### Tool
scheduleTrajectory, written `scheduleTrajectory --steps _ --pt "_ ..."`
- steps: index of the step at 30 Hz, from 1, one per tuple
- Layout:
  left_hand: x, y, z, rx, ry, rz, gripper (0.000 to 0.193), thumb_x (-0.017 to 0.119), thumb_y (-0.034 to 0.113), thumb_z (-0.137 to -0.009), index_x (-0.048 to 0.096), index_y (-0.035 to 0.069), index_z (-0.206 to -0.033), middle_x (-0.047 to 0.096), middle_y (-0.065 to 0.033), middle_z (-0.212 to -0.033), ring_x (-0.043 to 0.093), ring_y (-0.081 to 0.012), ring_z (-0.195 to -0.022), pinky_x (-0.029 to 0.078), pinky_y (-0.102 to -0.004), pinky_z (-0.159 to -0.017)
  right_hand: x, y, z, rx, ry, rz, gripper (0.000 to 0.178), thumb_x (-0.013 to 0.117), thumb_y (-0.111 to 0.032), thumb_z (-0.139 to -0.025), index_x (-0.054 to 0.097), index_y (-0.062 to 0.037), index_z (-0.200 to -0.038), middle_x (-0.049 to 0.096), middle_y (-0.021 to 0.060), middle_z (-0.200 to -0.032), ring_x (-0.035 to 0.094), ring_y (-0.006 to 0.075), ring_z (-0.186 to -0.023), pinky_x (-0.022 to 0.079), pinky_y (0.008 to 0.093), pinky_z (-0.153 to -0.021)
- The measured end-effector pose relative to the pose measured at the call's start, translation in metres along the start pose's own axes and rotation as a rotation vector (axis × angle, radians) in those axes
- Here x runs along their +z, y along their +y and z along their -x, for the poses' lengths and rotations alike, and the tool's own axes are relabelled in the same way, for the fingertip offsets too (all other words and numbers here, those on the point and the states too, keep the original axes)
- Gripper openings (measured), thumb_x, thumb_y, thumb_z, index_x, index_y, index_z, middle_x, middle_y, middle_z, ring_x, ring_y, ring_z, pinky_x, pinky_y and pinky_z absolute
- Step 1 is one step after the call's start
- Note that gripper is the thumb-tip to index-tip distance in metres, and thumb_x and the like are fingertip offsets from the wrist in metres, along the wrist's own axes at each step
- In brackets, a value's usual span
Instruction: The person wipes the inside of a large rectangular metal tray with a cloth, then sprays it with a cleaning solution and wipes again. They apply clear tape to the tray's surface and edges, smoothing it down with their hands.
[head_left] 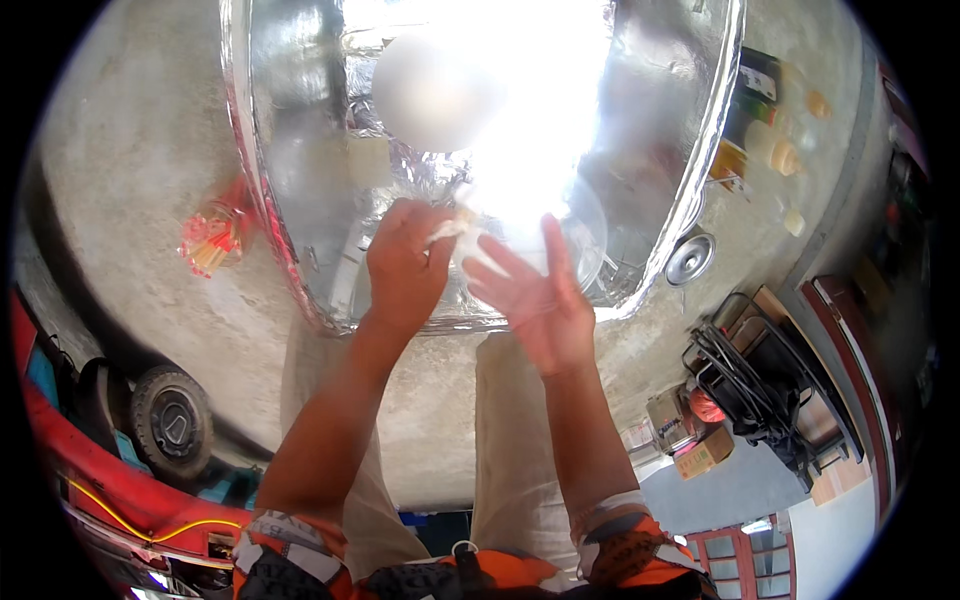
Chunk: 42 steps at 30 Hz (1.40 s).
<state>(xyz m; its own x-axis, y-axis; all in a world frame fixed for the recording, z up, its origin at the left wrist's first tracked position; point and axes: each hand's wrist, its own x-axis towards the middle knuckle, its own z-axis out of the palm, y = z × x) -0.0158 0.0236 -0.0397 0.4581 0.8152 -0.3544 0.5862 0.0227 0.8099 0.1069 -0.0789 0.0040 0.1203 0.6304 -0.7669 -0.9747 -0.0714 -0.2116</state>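
White glare washes out the foil surface (300,120), hazing the right hand (545,305).

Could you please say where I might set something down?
Bare floor lies left of the foil-edged surface, beyond the pink-tipped sticks. The right is crowded: metal disc, cardboard box, black frames. Left hand and right hand occupy the near end.

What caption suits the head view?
Left hand pinches a white scrap beside the open right hand over a foil-edged surface.
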Motion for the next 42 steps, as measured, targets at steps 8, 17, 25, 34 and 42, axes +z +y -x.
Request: scheduleTrajectory --steps 8,17,25,34,42 --pt "-0.006 -0.066 -0.039 -0.338 0.299 -0.056 0.015 0.058 0.009 -0.076 0.058 0.005 -0.091 0.059 -0.0109 -0.081 0.057 -0.0203 -0.074 0.045 -0.03 -0.067 -0.034 0.001 -0.029 -0.199 0.301 0.393 0.063 0.039 -0.029 -0.092 0.003 -0.0111 -0.14 0.041 0.0266 -0.126 0.051 0.0352 -0.107 0.044 0.0413 -0.086" --pt "0.009 -0.085 -0.107 0.086 0.275 -0.409 0.018 0.057 0.007 -0.075 0.062 0.007 -0.092 0.06 -0.0089 -0.085 0.059 -0.0219 -0.077 0.047 -0.031 -0.071 -0.06 -0.026 -0.163 -0.219 0.497 1.565 0.048 0.05 -0.026 -0.087 0.04 0.0043 -0.123 0.062 0.0175 -0.09 0.061 0.0204 -0.08 0.048 0.031 -0.066" --pt "0.009 -0.083 -0.098 -0.276 0.316 -0.077 0.017 0.057 0.006 -0.073 0.062 0.004 -0.09 0.063 -0.007 -0.083 0.058 -0.0165 -0.075 0.045 -0.0279 -0.071 -0.028 -0.007 -0.17 -0.665 0.572 1.437 0.033 0.053 -0.018 -0.084 0.05 0.0029 -0.108 0.062 0.0125 -0.077 0.057 0.0182 -0.062 0.047 0.03 -0.06" --pt "0.012 -0.088 -0.096 -0.286 0.303 -0.031 0.017 0.057 0.006 -0.074 0.062 0.006 -0.091 0.063 -0.0065 -0.083 0.057 -0.0135 -0.071 0.045 -0.0261 -0.067 -0.098 -0.052 -0.171 -0.351 0.747 0.723 0.041 0.068 -0.013 -0.073 0.05 -0.0001 -0.107 0.059 0.0064 -0.08 0.055 0.0126 -0.061 0.045 0.0252 -0.049" --pt "0.015 -0.1 -0.097 -0.065 0.359 -0.096 0.016 0.058 0.007 -0.075 0.062 0.006 -0.091 0.063 -0.0098 -0.085 0.061 -0.0197 -0.074 0.047 -0.028 -0.069 -0.059 -0.011 -0.167 -0.421 0.616 1.289 0.047 0.062 -0.033 -0.079 0.052 0.0018 -0.109 0.062 0.0132 -0.083 0.058 0.0151 -0.07 0.045 0.0263 -0.06"
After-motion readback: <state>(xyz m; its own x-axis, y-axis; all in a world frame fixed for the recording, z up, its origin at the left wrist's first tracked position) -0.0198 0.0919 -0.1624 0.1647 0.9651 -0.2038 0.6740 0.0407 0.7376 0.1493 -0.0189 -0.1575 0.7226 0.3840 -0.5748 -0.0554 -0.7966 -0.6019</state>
